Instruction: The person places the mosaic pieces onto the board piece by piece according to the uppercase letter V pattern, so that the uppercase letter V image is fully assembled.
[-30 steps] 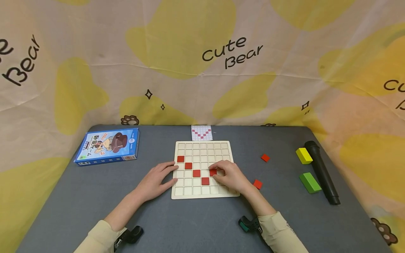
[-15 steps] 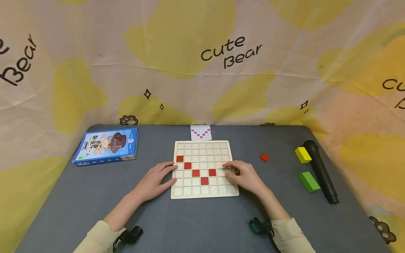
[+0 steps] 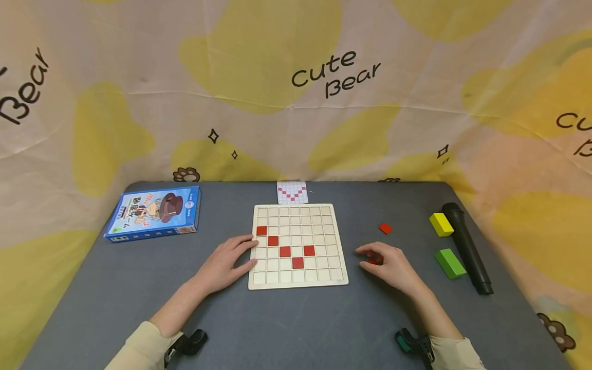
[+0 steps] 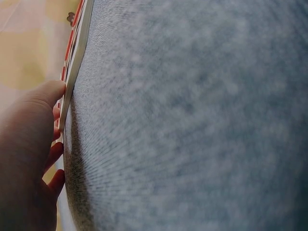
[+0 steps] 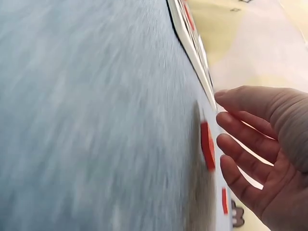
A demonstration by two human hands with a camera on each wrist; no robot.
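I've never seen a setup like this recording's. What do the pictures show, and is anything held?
There is no robot: a person works bare-handed at a gray table. One picture comes from a camera on the head, the others from the wrists. The left hand touches the left edge of a gridded board bearing five red tiles. The right hand is close to a loose red tile, apparently not gripping it. Another loose tile lies farther back. Around them are a patterned card, blue box, yellow block, green block and black cylinder.
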